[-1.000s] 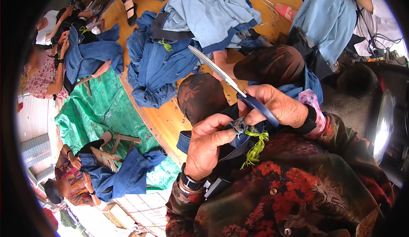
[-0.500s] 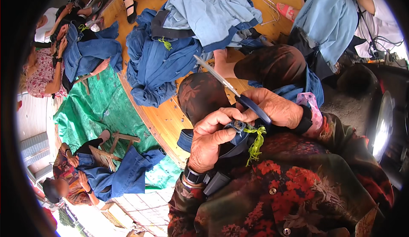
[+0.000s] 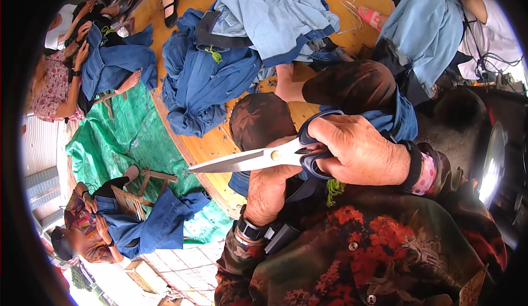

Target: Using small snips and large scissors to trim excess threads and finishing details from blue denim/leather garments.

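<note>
My right hand (image 3: 366,146) grips a pair of scissors (image 3: 242,162) by the dark blue handles. The silver blades are together and point left, passing in front of my left hand (image 3: 269,190). That hand is closed at the edge of a blue denim garment on my lap; the scissors cover most of its fingers, and the pinched spot is hidden. A tuft of yellow-green thread (image 3: 334,191) hangs just below my right hand.
Dark blue jeans (image 3: 206,80) and a light blue denim piece (image 3: 280,17) lie heaped on the wooden platform (image 3: 201,152). A green tarp (image 3: 129,130) covers ground to the left. Several people sit around with denim, one near a wooden stool (image 3: 146,193).
The scissors have swung from pointing up and away to pointing left, across my left hand. My right hand has turned and now covers the denim edge and much of the green thread.
</note>
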Demonstrator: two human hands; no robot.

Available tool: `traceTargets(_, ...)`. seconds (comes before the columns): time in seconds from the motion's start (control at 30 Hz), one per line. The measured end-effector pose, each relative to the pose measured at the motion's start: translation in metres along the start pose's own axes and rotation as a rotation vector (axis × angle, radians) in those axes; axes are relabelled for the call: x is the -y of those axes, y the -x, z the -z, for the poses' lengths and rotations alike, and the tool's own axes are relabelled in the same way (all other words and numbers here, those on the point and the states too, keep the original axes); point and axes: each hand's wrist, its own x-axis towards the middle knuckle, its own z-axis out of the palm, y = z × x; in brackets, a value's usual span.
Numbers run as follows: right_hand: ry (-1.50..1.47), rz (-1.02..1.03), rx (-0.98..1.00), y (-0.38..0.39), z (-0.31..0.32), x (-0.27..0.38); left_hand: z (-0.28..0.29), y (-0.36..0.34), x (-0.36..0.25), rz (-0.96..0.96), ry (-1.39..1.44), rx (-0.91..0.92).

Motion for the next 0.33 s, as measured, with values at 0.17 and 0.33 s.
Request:
traceTargets(0.17, -0.201, -0.237, -0.038, -0.016, -0.001, -0.018, -0.005, -0.005, -0.008, 0.069, 0.004, 0.113)
traceTargets(0.33, -0.295, -0.242, -0.075, -0.018, -0.012, -0.018, 0.006, -0.005, -0.001, 0.018, 0.043, 0.108)
